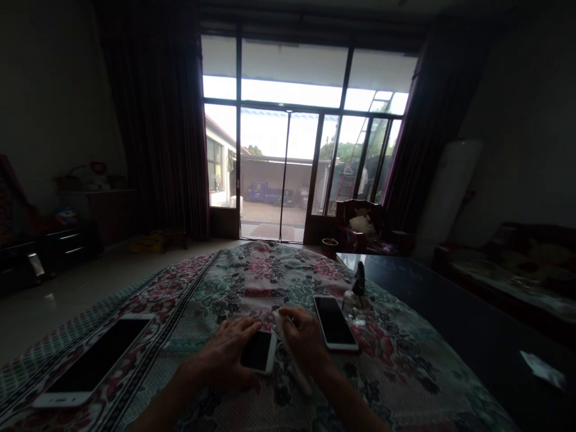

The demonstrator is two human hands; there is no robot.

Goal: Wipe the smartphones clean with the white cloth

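In the head view, my left hand (pixel 227 354) lies over the left part of a white-framed smartphone (pixel 258 351), with fingers along its far edge and the thumb by its near edge. A white cloth (pixel 294 366) is pinched in my right hand (pixel 303 336), just right of that phone, and hangs down toward the tablecloth. Right of this hand lies a second white-framed smartphone (pixel 335 323), screen dark. Behind it stands a clear spray bottle (pixel 357 303) with a black nozzle. Far left, a large white-framed tablet or phone (pixel 96 360) lies flat, its screen dark.
A flowered tablecloth (pixel 256 282) covers the surface under the phones. To the right, a dark glossy tabletop (pixel 423 294) carries a crumpled white piece (pixel 543 369). Beyond are a wooden chair (pixel 346 225) with a cushion, a glazed door (pixel 279 180) and dark curtains (pixel 157 132).
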